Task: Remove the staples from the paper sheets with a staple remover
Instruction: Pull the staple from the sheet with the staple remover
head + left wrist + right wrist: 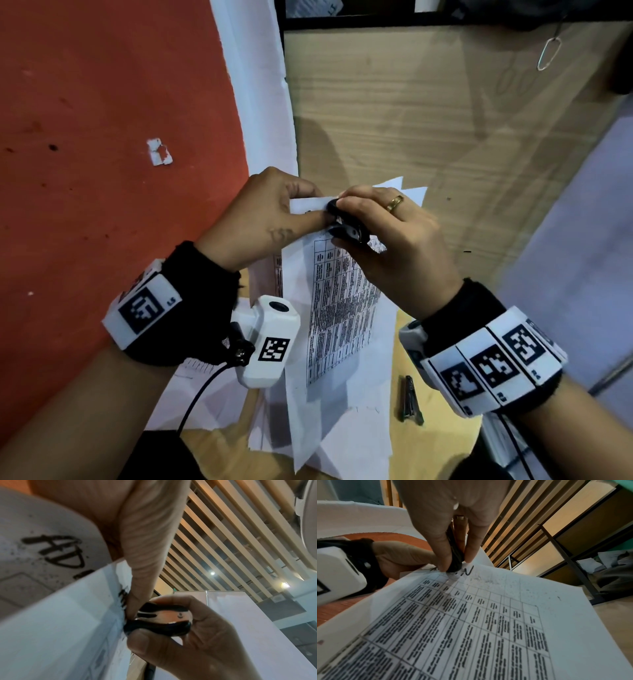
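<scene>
A: Surface and room?
B: A light wood-grain desk point(445, 130) beside an orange-red floor point(102, 102); slatted ceiling point(231, 540) overhead.

A: Edges and free space?
B: The desk's left edge runs along a white strip point(260, 102); bare wood lies beyond the hands.

A: Surrounding objects?
B: Loose sheets point(346, 428) lie under the wrists, a strip of staples point(411, 399) just beside them, a scrap of paper point(159, 152) on the floor, a metal clip point(549, 54) at the far end.

A: Hands and task items?
B: The left hand point(263, 216) pinches the top corner of the stapled paper sheets point(342, 301), raised and tilted. The right hand point(387, 240) grips the black staple remover point(159, 619) between thumb and fingers, its jaws at that corner.
</scene>
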Motion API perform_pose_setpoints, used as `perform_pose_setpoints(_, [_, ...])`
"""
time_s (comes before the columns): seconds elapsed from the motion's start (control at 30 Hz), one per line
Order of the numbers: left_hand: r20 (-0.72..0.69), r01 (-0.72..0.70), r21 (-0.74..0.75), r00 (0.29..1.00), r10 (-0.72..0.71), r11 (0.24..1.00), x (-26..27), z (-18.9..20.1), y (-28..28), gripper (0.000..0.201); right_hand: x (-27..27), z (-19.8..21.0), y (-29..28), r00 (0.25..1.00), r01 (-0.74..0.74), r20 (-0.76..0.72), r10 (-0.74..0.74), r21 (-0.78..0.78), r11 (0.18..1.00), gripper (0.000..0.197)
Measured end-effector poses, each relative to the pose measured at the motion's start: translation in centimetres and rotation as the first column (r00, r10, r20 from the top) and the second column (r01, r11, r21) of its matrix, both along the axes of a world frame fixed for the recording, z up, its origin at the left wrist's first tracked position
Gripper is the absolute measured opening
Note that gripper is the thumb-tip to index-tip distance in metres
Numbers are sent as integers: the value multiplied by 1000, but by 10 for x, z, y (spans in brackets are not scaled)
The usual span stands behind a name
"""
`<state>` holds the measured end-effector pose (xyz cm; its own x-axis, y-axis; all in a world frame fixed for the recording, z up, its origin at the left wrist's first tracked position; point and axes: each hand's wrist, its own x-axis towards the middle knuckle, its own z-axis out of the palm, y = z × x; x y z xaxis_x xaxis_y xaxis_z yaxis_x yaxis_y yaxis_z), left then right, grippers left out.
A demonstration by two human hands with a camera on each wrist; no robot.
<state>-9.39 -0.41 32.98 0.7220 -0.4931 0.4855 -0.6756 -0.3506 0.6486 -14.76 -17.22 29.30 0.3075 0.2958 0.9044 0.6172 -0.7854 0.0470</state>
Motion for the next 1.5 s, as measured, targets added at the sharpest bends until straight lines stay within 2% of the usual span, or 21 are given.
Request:
perform_pose_setpoints(0.07, [-27, 22, -10, 999, -23, 1000, 0, 1, 1, 35, 1, -1, -1, 1000, -1, 6, 1, 1, 1000, 21])
perform_pose_setpoints(0.23, [-113, 115, -36, 987, -118, 993, -3, 4, 4, 14, 2, 0, -1, 999, -33, 27, 32, 52, 998, 18])
perform_pose_setpoints(0.37, [-244, 189, -131, 945, -216, 973, -5, 4, 4, 12, 0, 0, -1, 992, -107, -46, 116, 161, 981, 21])
perform_pose_setpoints(0.5, [-314, 189, -238, 913, -260, 953, -3, 1, 1, 8, -4, -2, -2, 975, -147, -127, 184, 262, 954, 25])
perform_pose_setpoints(0.6, [-324, 194, -270, 904, -278, 943, 1, -1, 1, 16, -7, -1, -3, 959, -164, -159, 237, 373, 913, 28])
perform_pose_setpoints(0.7, [-317, 209, -296, 899, -302, 932, 1, -2, 1, 22, -7, -1, -3, 917, -213, -189, 351, 510, 833, 32])
perform_pose_setpoints(0.93, [-249, 234, -342, 912, -328, 910, -3, -5, -7, 12, -5, 0, -5, 850, -283, -194, 490, 617, 735, 35])
perform_pose_setpoints(1.03, [-155, 165, -286, 964, -215, 944, -2, -11, -12, 9, -4, 0, -4, 889, -231, -190, 416, 599, 767, 31])
perform_pose_setpoints(1.1, [-32, 46, -239, 998, -55, 970, 5, -20, -14, 14, -4, 0, -5, 947, -153, -161, 279, 538, 829, 27])
perform_pose_setpoints(1.17, [24, -63, -257, 997, 71, 964, 11, -27, -11, 16, -3, -2, -10, 984, -72, -115, 138, 449, 891, 22])
perform_pose_setpoints(1.27, [41, -95, -221, 993, 107, 971, 18, -31, -4, 22, 2, -16, -23, 992, 71, -128, -20, 406, 911, 21])
perform_pose_setpoints(1.3, [48, -94, -196, 993, 105, 976, 20, -30, -2, 25, 3, -24, -28, 983, 118, -176, -46, 424, 898, 22])
perform_pose_setpoints(1.37, [55, -79, -157, 995, 89, 984, 24, -26, 1, 26, 4, -44, -39, 930, 212, -368, -21, 487, 847, 22])
perform_pose_setpoints(1.43, [62, -57, -122, 996, 64, 991, 27, -22, 3, 27, 4, -62, -48, 793, 308, -600, 109, 548, 777, 23])
perform_pose_setpoints(1.5, [57, -26, -104, 998, 32, 994, 30, -18, 7, 23, 9, -78, -59, 663, 351, -681, 311, 649, 675, 25])
